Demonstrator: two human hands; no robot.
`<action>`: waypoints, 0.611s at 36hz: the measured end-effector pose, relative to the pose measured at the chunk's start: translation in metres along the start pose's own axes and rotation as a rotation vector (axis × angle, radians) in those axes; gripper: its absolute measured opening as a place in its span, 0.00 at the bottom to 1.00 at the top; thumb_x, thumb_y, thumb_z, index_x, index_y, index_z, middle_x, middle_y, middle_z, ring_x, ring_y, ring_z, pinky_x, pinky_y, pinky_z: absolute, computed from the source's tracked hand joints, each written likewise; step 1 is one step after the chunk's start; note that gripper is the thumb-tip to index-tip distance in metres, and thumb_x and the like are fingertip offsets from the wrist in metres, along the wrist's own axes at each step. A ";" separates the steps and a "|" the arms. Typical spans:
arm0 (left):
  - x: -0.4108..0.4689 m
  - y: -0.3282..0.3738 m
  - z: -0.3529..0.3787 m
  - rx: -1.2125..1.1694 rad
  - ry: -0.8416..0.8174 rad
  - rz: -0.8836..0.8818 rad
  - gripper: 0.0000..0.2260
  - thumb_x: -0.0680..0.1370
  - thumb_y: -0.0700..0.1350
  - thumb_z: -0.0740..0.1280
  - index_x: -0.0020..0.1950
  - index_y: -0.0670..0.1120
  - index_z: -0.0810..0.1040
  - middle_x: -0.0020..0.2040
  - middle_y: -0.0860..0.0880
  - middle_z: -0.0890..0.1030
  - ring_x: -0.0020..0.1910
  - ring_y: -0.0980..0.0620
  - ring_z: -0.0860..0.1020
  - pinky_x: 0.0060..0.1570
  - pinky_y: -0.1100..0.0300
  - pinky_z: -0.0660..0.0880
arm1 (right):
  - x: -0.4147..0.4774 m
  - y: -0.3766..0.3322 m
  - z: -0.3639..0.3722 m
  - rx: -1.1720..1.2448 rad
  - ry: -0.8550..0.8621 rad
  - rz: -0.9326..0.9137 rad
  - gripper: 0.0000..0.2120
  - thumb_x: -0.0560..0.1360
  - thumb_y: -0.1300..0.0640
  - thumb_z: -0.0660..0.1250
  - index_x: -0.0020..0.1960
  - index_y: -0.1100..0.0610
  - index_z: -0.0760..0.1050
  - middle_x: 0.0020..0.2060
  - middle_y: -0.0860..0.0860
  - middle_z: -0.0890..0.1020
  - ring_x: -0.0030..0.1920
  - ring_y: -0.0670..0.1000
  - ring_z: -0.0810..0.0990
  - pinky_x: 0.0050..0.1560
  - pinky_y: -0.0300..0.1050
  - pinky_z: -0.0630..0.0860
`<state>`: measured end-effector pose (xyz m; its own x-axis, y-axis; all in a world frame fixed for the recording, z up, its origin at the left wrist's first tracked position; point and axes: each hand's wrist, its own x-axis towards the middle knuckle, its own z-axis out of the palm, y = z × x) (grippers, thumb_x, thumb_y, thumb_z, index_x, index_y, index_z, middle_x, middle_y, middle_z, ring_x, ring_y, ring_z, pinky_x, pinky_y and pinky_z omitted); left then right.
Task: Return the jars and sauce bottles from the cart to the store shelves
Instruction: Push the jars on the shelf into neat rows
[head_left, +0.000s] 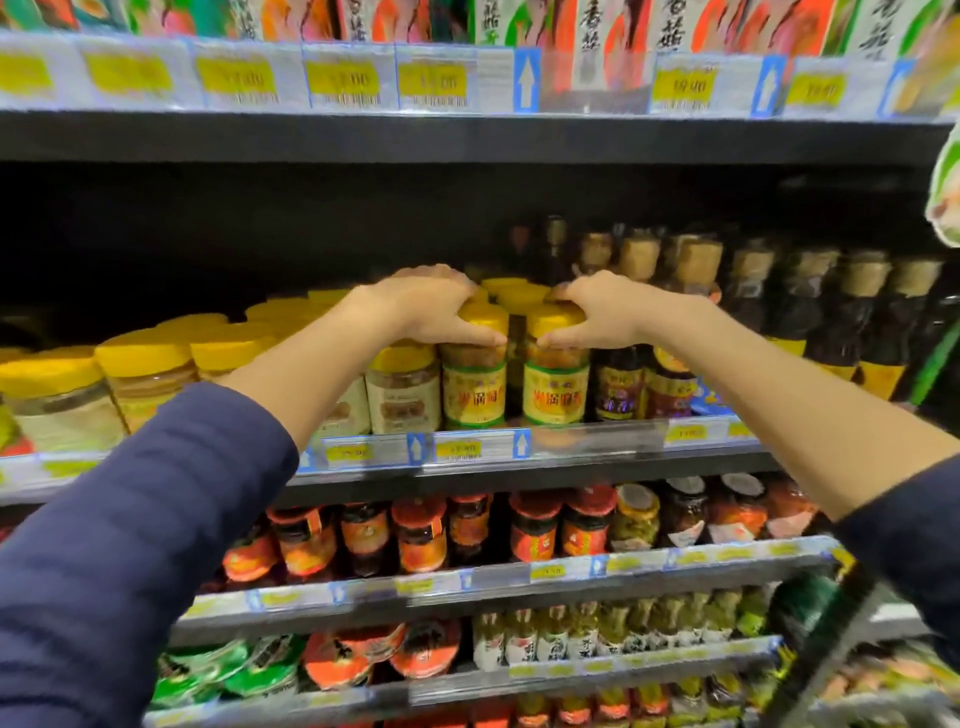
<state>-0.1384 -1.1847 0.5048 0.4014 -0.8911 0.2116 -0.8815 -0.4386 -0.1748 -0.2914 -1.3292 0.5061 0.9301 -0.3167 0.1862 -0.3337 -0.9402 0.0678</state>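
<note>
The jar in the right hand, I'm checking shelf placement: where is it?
In the head view, the jar stands at the middle shelf's front edge, centre, between its twin jar and dark sauce bottles.

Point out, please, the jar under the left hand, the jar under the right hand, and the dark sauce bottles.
left yellow-lidded jar (474, 387): head view, on its label
right yellow-lidded jar (555, 392): head view, on its label
dark sauce bottles (779, 306): head view, one bottle's shoulder
</note>
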 end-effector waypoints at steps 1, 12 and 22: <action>0.000 -0.001 0.000 -0.016 0.006 0.008 0.36 0.68 0.72 0.58 0.66 0.49 0.70 0.65 0.44 0.73 0.61 0.44 0.72 0.54 0.51 0.70 | 0.001 0.000 0.000 0.013 -0.008 0.010 0.32 0.72 0.38 0.64 0.66 0.60 0.69 0.61 0.59 0.76 0.59 0.60 0.76 0.58 0.55 0.75; -0.003 -0.001 0.000 -0.083 0.036 0.027 0.35 0.68 0.71 0.61 0.63 0.46 0.72 0.59 0.45 0.75 0.54 0.46 0.75 0.49 0.55 0.74 | 0.008 0.001 -0.001 0.055 -0.007 0.014 0.35 0.71 0.40 0.67 0.70 0.60 0.66 0.63 0.58 0.75 0.61 0.57 0.74 0.55 0.46 0.73; -0.007 0.000 -0.001 -0.115 0.029 0.045 0.34 0.70 0.68 0.62 0.67 0.47 0.70 0.62 0.45 0.75 0.58 0.46 0.74 0.52 0.55 0.73 | 0.009 0.000 0.002 0.054 0.025 0.016 0.35 0.68 0.36 0.68 0.65 0.59 0.70 0.57 0.56 0.78 0.53 0.56 0.78 0.53 0.52 0.78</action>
<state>-0.1411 -1.1785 0.5044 0.3550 -0.9050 0.2344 -0.9218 -0.3806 -0.0733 -0.2829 -1.3322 0.5053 0.9204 -0.3286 0.2117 -0.3387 -0.9408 0.0124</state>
